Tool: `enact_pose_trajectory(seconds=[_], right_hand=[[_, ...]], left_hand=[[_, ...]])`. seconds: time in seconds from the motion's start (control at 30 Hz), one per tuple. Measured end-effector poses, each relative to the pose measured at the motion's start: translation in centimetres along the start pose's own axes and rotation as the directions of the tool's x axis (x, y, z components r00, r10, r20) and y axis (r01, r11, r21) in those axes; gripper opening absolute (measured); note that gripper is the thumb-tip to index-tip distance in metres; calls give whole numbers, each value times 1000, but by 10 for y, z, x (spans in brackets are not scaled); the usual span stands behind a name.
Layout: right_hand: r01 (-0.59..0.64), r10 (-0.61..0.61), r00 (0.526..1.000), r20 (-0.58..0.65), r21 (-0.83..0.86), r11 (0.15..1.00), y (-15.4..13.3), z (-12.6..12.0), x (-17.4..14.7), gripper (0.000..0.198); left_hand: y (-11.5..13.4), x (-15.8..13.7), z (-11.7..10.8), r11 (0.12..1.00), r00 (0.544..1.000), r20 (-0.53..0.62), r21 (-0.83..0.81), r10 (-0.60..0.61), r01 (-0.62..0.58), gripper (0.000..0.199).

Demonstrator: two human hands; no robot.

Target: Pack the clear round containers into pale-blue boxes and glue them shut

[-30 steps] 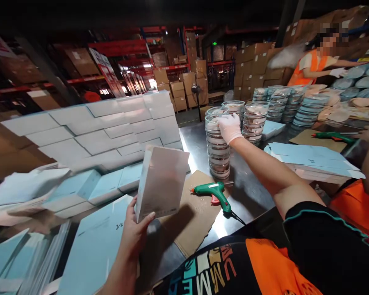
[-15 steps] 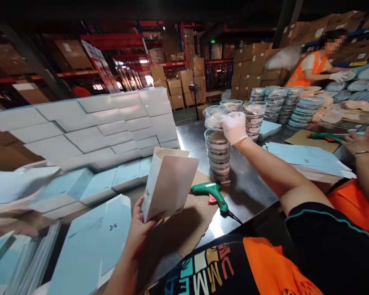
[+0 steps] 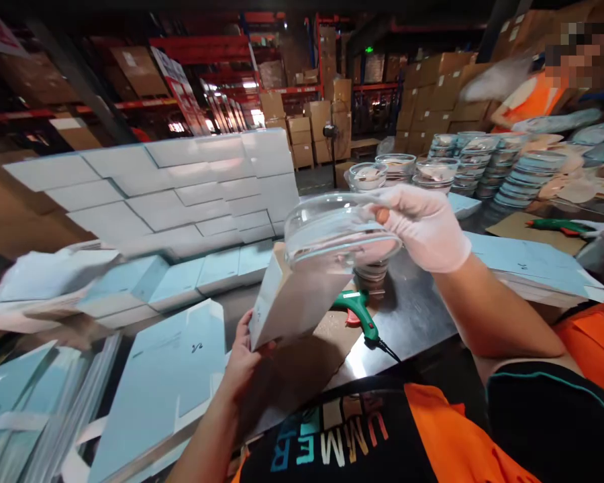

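Observation:
My left hand (image 3: 245, 355) grips a small white cardboard box (image 3: 302, 305) by its lower left side. The box is tilted, with its top end open. My right hand (image 3: 427, 228), in a white glove with a bare thumb tip showing, pinches the rim of a clear round dish (image 3: 327, 225). The dish is over the box's open end; whether they touch I cannot tell. Behind it stands a stack of dishes (image 3: 372, 272), mostly hidden. Below and to the right of the box, a green hot glue gun (image 3: 360, 312) lies on a cardboard sheet (image 3: 332, 342).
White boxes (image 3: 191, 181) form a wall at the back left, with blue-topped boxes (image 3: 178, 282) before it. Flat blue cartons lie left (image 3: 166, 376) and right (image 3: 528, 261). Several dish stacks (image 3: 435, 173), another glue gun (image 3: 558, 226) and a person in an orange vest (image 3: 538, 100) are at right.
My right hand has lifted the top dish off the stack and brought it nearer, to above the box. My left hand still holds the box, its open end now partly behind the dish.

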State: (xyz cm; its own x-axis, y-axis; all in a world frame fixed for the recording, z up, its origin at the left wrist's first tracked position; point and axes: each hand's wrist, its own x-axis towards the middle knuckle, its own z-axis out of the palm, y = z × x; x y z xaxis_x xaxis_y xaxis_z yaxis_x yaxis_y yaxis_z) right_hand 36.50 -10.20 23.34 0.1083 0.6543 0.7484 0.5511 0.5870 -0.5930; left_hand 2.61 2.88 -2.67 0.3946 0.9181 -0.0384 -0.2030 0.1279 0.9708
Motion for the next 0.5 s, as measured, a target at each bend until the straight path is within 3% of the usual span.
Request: enact_pose_trajectory(seconds=[0.1,0.2,0.27,0.4,0.5], right_hand=[[-114,100,973,207,55,992,-10,25,-19,44],[-75,81,952,294,-31,997,4,49,-39,40],[-29,40,966,255,-45,999,19,61,-61,51],[-97,91,987,130,47,994,52,78,-120,101],[-47,52,989,141,-36,998,75,95,-161,105]], left_hand=[[-17,-4,2,987,995,101,159,6,-22,114],[-35,-6,8,940,983,184,329,28,-88,93],[-44,-7,11,916,979,202,389,26,-104,84],[-57,-15,8,888,978,196,434,71,-152,77],[-59,-22,2,859,968,183,454,172,-239,78]])
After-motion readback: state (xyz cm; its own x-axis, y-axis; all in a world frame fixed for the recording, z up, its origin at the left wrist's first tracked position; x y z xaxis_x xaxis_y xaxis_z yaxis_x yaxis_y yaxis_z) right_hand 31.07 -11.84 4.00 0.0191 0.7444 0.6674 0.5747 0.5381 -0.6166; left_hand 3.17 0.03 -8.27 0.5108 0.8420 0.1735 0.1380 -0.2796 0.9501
